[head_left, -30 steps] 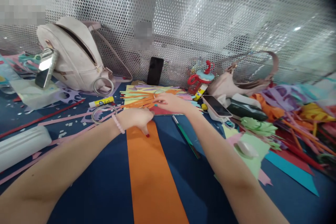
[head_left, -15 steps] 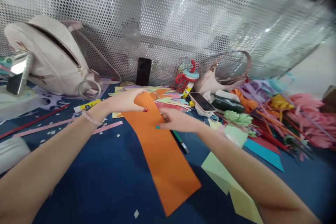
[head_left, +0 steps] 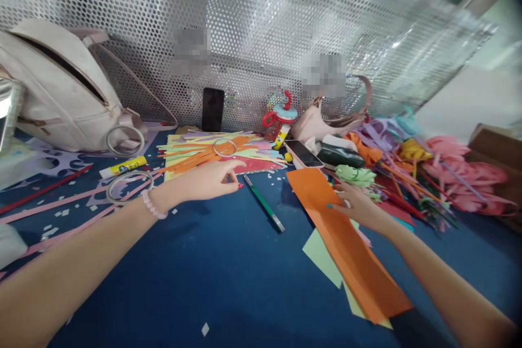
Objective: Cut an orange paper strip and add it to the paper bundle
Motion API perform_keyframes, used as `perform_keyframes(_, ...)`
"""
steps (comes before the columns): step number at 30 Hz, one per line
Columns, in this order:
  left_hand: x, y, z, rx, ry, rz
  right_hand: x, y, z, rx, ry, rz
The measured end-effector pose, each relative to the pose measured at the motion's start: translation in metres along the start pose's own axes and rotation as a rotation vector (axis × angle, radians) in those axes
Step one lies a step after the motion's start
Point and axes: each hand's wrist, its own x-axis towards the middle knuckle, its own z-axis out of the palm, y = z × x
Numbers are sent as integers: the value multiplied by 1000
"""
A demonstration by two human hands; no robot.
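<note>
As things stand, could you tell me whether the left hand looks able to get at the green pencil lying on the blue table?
Probably yes. The left hand hovers just beside the green pencil, which lies bare on the blue table with nothing on it or between them. The right hand rests apart, on the orange paper.

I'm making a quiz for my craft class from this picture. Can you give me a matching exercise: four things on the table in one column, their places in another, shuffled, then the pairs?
Things:
1. long orange paper sheet
2. black phone
3. yellow glue stick
4. green pencil

Places:
A. propped upright against the perforated metal panel
B. under the right hand
C. below the beige backpack
D. flat on the blue table, right of the left hand

Pairs: 1-B, 2-A, 3-C, 4-D
</note>
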Motion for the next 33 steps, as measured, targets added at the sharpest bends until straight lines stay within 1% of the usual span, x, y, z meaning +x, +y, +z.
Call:
perform_keyframes(3,-1,2,-1,36,-30,1,-7,16,8,61,-56,-20)
perform_keyframes(6,-1,3,-4,55,-34,5,-13,26,10,82,-64,-12)
perform_keyframes(10,-2,2,-7,95,-29,14,-15,37,10,59,-27,9)
perform_keyframes(12,-1,-2,-7,126,-26,19,-16,43,13,31,9,23)
perform_keyframes(15,4,-18,-5,179,-23,22,-16,50,21,-13,59,44)
perform_keyframes(18,11,-43,-3,244,-6,12,-17,58,30,-62,104,58)
perform_keyframes(20,15,-60,-4,311,21,0,-19,64,32,-107,149,87)
perform_keyframes(22,16,-73,-8,386,32,-3,-22,67,29,-162,209,129)
perform_keyframes(24,15,-82,-13,449,17,-1,-24,65,24,-208,256,152)
perform_keyframes(26,13,-86,-17,497,-10,-1,-24,56,20,-226,250,120)
perform_keyframes(28,10,-88,-21,538,-29,0,-24,40,20,-215,176,35)
perform_keyframes(31,7,-87,-24,593,-38,10,-20,13,27,-184,9,-108)
perform_keyframes(33,6,-87,-25,620,-30,15,-18,0,31,-181,-68,-155)
